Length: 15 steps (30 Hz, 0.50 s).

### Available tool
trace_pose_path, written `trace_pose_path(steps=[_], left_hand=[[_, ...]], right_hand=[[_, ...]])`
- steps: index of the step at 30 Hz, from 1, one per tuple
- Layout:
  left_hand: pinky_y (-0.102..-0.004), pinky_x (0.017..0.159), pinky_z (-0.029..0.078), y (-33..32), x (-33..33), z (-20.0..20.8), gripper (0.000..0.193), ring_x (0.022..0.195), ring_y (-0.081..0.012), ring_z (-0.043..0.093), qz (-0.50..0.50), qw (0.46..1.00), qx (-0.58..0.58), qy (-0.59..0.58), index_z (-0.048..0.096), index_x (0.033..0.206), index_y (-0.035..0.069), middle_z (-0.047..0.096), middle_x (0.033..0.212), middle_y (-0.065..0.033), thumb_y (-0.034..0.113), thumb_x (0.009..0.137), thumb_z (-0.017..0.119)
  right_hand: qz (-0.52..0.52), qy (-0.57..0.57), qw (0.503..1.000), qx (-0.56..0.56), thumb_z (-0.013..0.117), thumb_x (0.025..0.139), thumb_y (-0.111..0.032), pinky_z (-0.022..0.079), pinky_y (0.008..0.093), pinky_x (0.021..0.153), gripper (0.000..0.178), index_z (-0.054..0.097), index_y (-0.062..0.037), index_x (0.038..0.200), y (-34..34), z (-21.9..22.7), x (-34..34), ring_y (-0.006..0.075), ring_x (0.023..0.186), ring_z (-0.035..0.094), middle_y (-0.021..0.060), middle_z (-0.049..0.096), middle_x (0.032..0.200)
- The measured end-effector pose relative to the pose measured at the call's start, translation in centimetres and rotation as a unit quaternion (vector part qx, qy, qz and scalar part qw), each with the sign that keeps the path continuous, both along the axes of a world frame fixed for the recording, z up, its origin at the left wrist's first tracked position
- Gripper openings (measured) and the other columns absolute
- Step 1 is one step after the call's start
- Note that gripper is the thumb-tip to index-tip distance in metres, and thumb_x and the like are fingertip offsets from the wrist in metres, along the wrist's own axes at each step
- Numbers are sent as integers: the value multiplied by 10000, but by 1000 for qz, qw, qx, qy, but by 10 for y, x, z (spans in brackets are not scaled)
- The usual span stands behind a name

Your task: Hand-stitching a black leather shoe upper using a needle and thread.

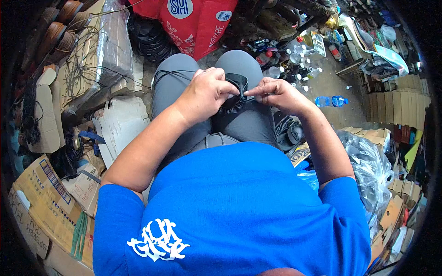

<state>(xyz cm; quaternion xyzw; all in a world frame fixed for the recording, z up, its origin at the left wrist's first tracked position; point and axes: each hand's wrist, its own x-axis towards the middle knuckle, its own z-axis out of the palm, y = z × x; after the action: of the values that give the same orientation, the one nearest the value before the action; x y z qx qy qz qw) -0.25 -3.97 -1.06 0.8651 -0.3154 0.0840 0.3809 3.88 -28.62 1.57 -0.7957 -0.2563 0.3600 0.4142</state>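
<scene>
Left of frame: flattened cardboard boxes (pixel 46 193). Centre frame, above the lap: left hand (pixel 206 93) clamped on a black leather piece (pixel 236 94). Right hand (pixel 276 94) pinches its edge, fingers together. Right: blue bottle (pixel 330 100) on floor.

Red bag (pixel 193 20) propped at top centre, serving as landmark. Left of the bag: stack of flattened cardboard under clear plastic (pixel 99 50), with thin black cords (pixel 83 69) draped over it. Just beside the bag's lower left corner: pile of black round pieces (pixel 149 41). Right of the bag: cluster of small white-capped bottles (pixel 294 62), then farther right a blue plastic bottle (pixel 330 100) lying on the floor. Well below and left of the bag: printed cardboard boxes (pixel 43 202). Well below and right of the bag: clear plastic sack of dark goods (pixel 368 168).
</scene>
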Motion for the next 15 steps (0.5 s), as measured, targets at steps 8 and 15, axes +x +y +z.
trace_pose_path(steps=[8, 15], left_hand=[[-292, 670, 454, 0, -14, 3, 264, 715, -172, 555, 74, 962, -94, 244, 694, 997, 87, 546, 751, -63, 31, 741, 664], [-246, 665, 466, -14, -12, -10, 177, 711, -89, 555, 93, 917, -191, 337, 664, 932, 15, 609, 800, -24, 25, 756, 654]], right_hand=[[-137, 125, 980, 69, 673, 824, -88, 425, 206, 673, 268, 678, -105, 1092, 3, -12, -12, 37, 711, 501, -44, 597, 798], [-191, 113, 968, 115, 690, 809, -76, 429, 189, 661, 233, 652, -51, 1037, 12, -21, -20, 23, 729, 513, -53, 601, 788]])
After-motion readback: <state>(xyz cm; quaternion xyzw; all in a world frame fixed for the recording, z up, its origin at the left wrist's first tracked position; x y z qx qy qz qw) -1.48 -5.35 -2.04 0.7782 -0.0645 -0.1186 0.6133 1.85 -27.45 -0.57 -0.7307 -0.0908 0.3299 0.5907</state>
